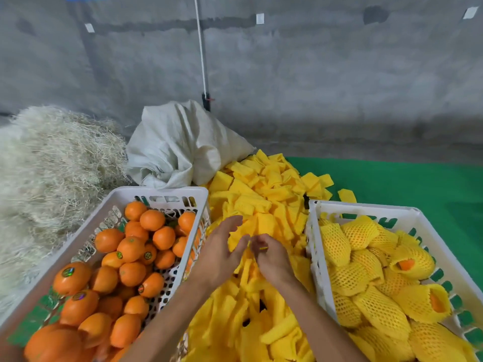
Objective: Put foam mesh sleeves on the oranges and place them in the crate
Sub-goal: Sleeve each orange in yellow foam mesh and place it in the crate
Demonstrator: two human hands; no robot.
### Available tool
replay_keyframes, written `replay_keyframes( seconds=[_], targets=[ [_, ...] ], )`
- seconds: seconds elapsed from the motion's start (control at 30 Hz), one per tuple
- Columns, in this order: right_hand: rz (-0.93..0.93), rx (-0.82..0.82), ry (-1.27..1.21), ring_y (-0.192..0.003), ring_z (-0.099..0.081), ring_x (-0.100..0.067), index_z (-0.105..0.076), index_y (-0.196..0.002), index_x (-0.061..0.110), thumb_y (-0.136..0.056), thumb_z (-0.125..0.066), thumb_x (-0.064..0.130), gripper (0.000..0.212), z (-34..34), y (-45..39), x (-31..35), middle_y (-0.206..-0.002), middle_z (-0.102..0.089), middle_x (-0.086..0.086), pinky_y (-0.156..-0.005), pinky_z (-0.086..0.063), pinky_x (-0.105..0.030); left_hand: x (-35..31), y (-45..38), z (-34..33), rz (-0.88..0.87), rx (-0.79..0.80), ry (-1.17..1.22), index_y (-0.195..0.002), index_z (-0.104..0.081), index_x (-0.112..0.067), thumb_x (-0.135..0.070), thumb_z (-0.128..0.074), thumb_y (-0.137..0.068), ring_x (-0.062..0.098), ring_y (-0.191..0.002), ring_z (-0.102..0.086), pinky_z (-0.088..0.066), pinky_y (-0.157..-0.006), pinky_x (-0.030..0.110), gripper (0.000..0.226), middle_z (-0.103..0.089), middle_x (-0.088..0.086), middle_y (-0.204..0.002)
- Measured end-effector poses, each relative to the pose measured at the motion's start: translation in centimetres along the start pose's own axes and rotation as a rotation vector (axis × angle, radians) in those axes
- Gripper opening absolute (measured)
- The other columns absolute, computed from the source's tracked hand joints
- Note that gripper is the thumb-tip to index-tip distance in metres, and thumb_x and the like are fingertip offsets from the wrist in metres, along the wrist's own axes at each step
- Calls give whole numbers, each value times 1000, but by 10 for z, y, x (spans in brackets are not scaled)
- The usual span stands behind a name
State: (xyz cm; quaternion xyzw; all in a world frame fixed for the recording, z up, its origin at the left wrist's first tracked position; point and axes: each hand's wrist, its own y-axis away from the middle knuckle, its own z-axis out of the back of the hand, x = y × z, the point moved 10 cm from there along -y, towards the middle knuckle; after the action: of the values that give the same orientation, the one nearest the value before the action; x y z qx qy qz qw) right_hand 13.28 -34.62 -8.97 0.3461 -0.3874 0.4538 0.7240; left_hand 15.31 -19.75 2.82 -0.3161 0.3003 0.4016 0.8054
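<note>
hands meet over the heap of flat yellow foam mesh sleeves (264, 205) that runs between two white plastic crates. the left hand (222, 246) reaches in from the lower left with its fingers fairly straight and spread, the fingertips resting on or just above the sleeves; it grips nothing that can be seen. the right hand (269, 257) sits just beside it, fingers curled in, pinching a thin yellow strip of sleeve (261, 248) between thumb and fingers. the two hands are very close at the thumbs, though whether they touch cannot be told.

the left crate (156, 192) holds bare oranges (130, 248), piled loosely, several with small round stickers on the skin. it lies tilted in the view, with its near end running out of the bottom left corner. the right crate (366, 206) holds sleeved oranges (337, 244), each wrapped in stretched yellow mesh, with orange skin showing at the open ends of a few. both crates stand right against the sleeve heap, one on each side.

behind the left crate lies a big pile of pale straw-like packing fibre (52, 165), and next to it a crumpled white woven sack (180, 145) touches the far edge of the sleeve heap. a green mat (405, 178) covers the floor on the right, under the heap and right crate. a grey concrete wall (313, 74) closes the back, with a white cord (201, 48) hanging down it.
</note>
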Motion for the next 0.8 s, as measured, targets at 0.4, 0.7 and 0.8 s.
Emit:
replay_keyframes(
  seconds=[0.4,0.7,0.8],
  targets=[
    [1,454,516,-129,-54,-18,-47,-147,18,-92,-71,42,64,-103,28,-28,-144,-52,-4,-98,-48,-30,175,76,60,456,303,-201,-155,-35,-15,-26,-50,-110,30,-140,-48,-46,-110,43,49,-44,10,-157],
    [-69,374,313,-101,-64,-15,-62,-131,17,-93,-71,42,47,-108,30,-23,-120,-64,-1,-84,-51,-27,225,123,35,740,710,-353,-155,-37,-14,-29,-60,-104,32,-115,-58,-48,-84,37,59,-44,10,-151],
    [-54,363,310,-95,-67,-17,-64,-127,17,-93,-70,43,43,-106,31,-18,-110,-67,-2,-78,-52,-30,215,137,19,707,978,-584,-126,-61,5,-35,-53,-106,26,-73,-42,-41,-70,40,46,-51,11,-94]
  ],
)
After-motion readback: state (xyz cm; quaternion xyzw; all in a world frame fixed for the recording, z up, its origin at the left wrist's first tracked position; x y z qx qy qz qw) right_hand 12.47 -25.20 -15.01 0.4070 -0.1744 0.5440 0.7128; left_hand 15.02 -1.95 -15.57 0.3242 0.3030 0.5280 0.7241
